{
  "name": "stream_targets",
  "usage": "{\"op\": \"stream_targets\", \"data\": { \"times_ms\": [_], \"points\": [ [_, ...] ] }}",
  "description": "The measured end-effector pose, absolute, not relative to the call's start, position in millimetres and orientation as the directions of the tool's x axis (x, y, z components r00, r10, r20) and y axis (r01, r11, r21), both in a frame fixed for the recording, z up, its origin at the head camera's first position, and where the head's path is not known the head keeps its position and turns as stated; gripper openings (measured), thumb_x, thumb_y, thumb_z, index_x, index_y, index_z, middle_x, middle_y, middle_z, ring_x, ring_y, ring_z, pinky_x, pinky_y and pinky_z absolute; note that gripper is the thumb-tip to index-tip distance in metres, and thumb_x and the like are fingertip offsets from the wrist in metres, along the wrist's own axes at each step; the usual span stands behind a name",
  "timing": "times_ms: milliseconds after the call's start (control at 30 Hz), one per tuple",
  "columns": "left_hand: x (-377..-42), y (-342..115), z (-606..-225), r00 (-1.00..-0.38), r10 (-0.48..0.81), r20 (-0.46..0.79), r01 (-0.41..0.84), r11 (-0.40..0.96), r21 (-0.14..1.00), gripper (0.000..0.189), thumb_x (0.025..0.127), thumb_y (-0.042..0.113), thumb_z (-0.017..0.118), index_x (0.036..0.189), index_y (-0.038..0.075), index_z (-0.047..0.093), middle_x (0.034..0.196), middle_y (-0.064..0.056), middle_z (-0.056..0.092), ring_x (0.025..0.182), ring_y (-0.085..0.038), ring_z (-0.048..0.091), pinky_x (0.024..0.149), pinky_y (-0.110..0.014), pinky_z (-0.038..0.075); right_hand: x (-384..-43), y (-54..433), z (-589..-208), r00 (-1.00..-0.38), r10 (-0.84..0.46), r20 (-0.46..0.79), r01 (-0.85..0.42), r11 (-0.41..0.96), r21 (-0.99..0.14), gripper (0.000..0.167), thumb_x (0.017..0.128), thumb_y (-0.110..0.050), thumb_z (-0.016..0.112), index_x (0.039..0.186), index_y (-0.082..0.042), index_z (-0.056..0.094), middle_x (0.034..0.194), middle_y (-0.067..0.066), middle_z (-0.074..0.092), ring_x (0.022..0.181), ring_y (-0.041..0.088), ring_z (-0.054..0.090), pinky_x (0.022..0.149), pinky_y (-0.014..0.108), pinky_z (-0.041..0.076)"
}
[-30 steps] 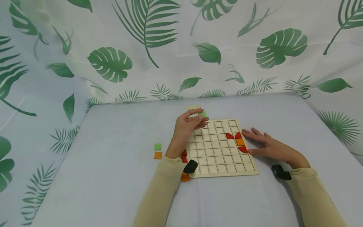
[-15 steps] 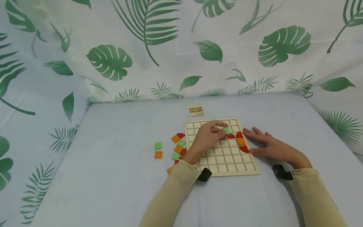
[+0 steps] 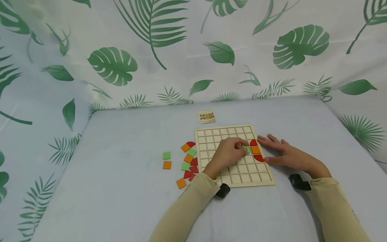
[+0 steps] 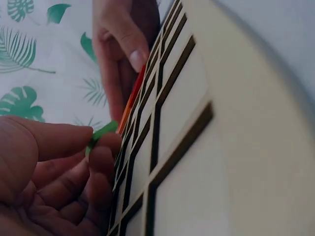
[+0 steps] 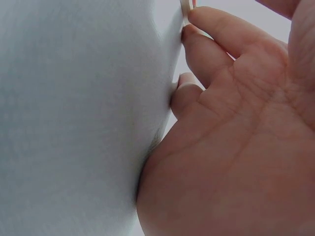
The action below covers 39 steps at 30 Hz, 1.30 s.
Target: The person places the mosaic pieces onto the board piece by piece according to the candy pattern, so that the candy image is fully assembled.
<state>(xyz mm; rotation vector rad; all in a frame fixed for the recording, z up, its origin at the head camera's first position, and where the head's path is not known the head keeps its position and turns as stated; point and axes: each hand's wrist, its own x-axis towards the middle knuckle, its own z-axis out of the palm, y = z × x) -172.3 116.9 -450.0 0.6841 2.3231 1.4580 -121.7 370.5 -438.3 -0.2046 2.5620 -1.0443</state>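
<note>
My left hand (image 3: 228, 153) pinches a green square tile (image 4: 104, 131) between thumb and fingers, low over the wooden grid board (image 3: 242, 169). In the head view that tile lies beside an orange square tile (image 3: 255, 150), which sits in a cell between two red quarter-round tiles (image 3: 258, 158) in the right column. At the board's right edge rests my right hand (image 3: 291, 157), its fingers spread and holding nothing. In the right wrist view the palm (image 5: 221, 147) lies against the tabletop. The left hand hides some cells in the board's middle.
Left of the board lies a loose cluster of red, orange and green tiles (image 3: 185, 166). Farther left are a separate green tile (image 3: 166, 155) and an orange tile (image 3: 167, 165). Behind the board is a small pattern card (image 3: 206, 116). A leaf-print cloth (image 3: 178, 50) hangs at the back.
My left hand has carried the green tile from near the pattern card rightward and toward me, down to the cells beside the orange tile. My right hand has stayed at the board's edge.
</note>
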Motion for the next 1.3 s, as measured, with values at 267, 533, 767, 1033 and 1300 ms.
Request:
{"op": "stream_targets", "data": {
  "times_ms": [267,533,767,1033,1300],
  "points": [
    [-164,125,-452,-0.845,0.533,0.044,0.334,0.461,0.822,0.019,0.103,0.012,0.071,0.12,0.009,0.08,0.079,0.011,0.061,0.066,-0.004,0.051,0.061,-0.018,0.04,-122,369,-437,-0.923,-0.285,-0.259,-0.016,0.7,-0.714,0.086,0.096,-0.031,0.079,0.167,-0.009,0.036,0.175,0.025,0.015,0.161,0.049,-0.005,0.12,0.069,-0.015],
    [-162,128,-453,-0.854,0.518,0.056,0.356,0.503,0.787,0.021,0.104,0.014,0.068,0.121,0.011,0.079,0.074,0.011,0.056,0.063,-0.005,0.047,0.057,-0.018,0.035,-123,369,-438,-0.921,-0.278,-0.272,-0.007,0.71,-0.704,0.087,0.096,-0.032,0.079,0.168,-0.009,0.035,0.175,0.026,0.014,0.16,0.049,-0.006,0.12,0.069,-0.015],
    [-161,130,-454,-0.843,0.534,0.066,0.409,0.555,0.724,0.022,0.106,0.014,0.067,0.124,0.013,0.079,0.077,0.01,0.058,0.064,-0.005,0.048,0.057,-0.018,0.035,-124,370,-440,-0.921,-0.27,-0.282,-0.001,0.724,-0.69,0.089,0.096,-0.032,0.079,0.168,-0.009,0.033,0.174,0.026,0.013,0.16,0.05,-0.007,0.12,0.069,-0.016],
    [-161,127,-452,-0.835,0.545,0.073,0.416,0.539,0.732,0.025,0.106,0.014,0.066,0.129,0.012,0.076,0.075,0.01,0.054,0.064,-0.005,0.048,0.058,-0.018,0.036,-123,371,-440,-0.921,-0.27,-0.279,-0.002,0.723,-0.691,0.089,0.096,-0.033,0.079,0.168,-0.01,0.032,0.174,0.027,0.013,0.16,0.05,-0.007,0.12,0.069,-0.016],
    [-166,110,-442,-0.799,0.601,-0.004,0.284,0.384,0.879,0.029,0.108,0.02,0.062,0.133,0.01,0.074,0.097,0.009,0.067,0.086,-0.007,0.059,0.079,-0.022,0.048,-123,371,-441,-0.921,-0.273,-0.279,-0.001,0.717,-0.697,0.088,0.097,-0.032,0.079,0.168,-0.01,0.032,0.174,0.026,0.013,0.16,0.05,-0.007,0.12,0.069,-0.015]
  ]
}}
